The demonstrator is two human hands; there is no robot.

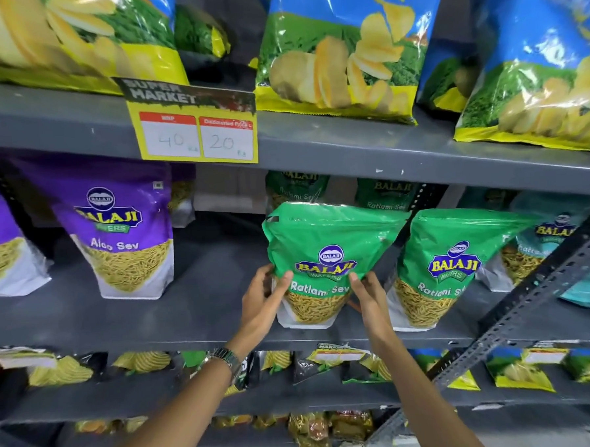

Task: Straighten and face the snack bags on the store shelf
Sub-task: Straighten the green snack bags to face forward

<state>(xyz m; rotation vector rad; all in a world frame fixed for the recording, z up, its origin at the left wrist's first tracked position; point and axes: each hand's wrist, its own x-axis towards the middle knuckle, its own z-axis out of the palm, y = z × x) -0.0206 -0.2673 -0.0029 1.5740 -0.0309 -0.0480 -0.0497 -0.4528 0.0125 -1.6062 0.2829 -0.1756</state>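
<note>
A green Ratlami Sev bag (325, 242) stands upright near the front of the grey middle shelf (202, 310), label facing me. My left hand (262, 303) grips its lower left edge, thumb across the front. My right hand (367, 296) holds its lower right edge. A second green Ratlami Sev bag (449, 259) stands just to its right, leaning slightly. More green bags (384, 193) sit behind them. A purple Aloo Sev bag (123, 232) stands at the left of the same shelf.
Blue-and-yellow chip bags (339, 50) fill the upper shelf, above a yellow price tag (196, 126). A teal bag (547, 241) stands at the far right behind a slanted perforated metal strut (517, 317). Smaller chip packets (140, 363) line the lower shelves.
</note>
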